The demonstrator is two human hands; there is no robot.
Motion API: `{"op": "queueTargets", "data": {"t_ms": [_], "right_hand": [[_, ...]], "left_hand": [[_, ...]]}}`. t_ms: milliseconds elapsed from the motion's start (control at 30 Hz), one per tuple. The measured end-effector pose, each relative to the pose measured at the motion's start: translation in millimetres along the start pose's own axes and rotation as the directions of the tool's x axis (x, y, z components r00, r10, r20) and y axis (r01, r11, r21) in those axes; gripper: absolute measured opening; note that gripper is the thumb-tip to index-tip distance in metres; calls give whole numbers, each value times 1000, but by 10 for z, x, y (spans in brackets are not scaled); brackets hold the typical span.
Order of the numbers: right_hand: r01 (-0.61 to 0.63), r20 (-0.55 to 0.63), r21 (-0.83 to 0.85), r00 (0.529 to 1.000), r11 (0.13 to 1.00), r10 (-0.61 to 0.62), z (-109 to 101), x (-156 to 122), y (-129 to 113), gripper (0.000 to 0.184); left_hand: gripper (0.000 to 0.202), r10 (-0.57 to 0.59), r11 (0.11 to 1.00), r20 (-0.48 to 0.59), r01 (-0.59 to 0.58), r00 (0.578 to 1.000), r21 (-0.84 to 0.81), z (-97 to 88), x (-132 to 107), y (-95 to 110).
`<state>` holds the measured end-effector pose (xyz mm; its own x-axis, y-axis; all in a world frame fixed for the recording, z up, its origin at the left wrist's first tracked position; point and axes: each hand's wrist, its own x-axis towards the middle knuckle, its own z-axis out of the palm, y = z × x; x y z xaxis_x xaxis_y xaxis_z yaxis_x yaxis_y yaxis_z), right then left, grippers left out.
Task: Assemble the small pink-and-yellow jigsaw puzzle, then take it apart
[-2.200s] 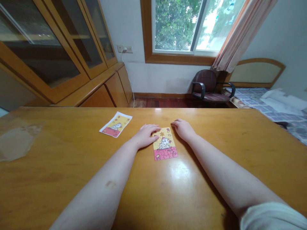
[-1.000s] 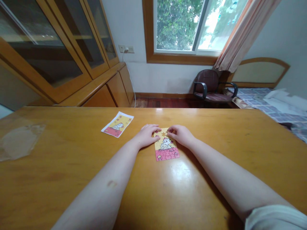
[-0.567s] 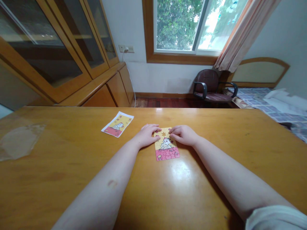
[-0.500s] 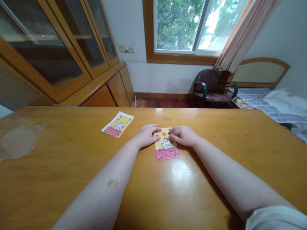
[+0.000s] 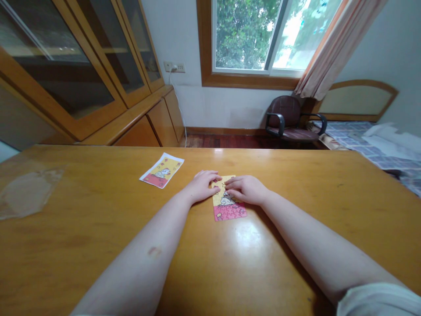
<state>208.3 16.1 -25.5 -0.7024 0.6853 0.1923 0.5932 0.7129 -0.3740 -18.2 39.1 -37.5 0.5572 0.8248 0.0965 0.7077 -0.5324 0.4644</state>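
Observation:
A small jigsaw puzzle point(image 5: 230, 213) lies flat on the table, with a yellow upper part, a pink lower part and a white cartoon animal in the middle. My left hand point(image 5: 204, 185) rests against its left edge, thumb and fingers apart, fingertips on the border. Over the upper right of the puzzle is my right hand point(image 5: 248, 189), its thumb and fingers drawn together at a puzzle piece where a gap showed earlier. These fingers hide most of that piece and part of the animal.
A printed picture point(image 5: 162, 171) with the same design lies left of the puzzle. Farther left is a clear plastic bag point(image 5: 29, 193) on the wooden table point(image 5: 210, 263). Beyond the table stand a cabinet point(image 5: 131, 118), an armchair point(image 5: 289, 116) and a bed point(image 5: 355, 136).
My right hand has moved left across the puzzle, onto the star-shaped gap, which no longer shows. My left hand has stayed in place.

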Motion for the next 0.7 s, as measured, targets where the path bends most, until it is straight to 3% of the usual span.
{"op": "queueTargets", "data": {"t_ms": [367, 700], "right_hand": [[-15, 5, 32, 1000, 999, 14, -3, 13, -9, 27], [-54, -45, -56, 998, 997, 51, 21, 11, 37, 32]], "left_hand": [[40, 3, 1000, -1, -3, 1000, -8, -5, -5, 2], [42, 0, 1000, 11, 0, 1000, 8, 2, 1, -2]]}}
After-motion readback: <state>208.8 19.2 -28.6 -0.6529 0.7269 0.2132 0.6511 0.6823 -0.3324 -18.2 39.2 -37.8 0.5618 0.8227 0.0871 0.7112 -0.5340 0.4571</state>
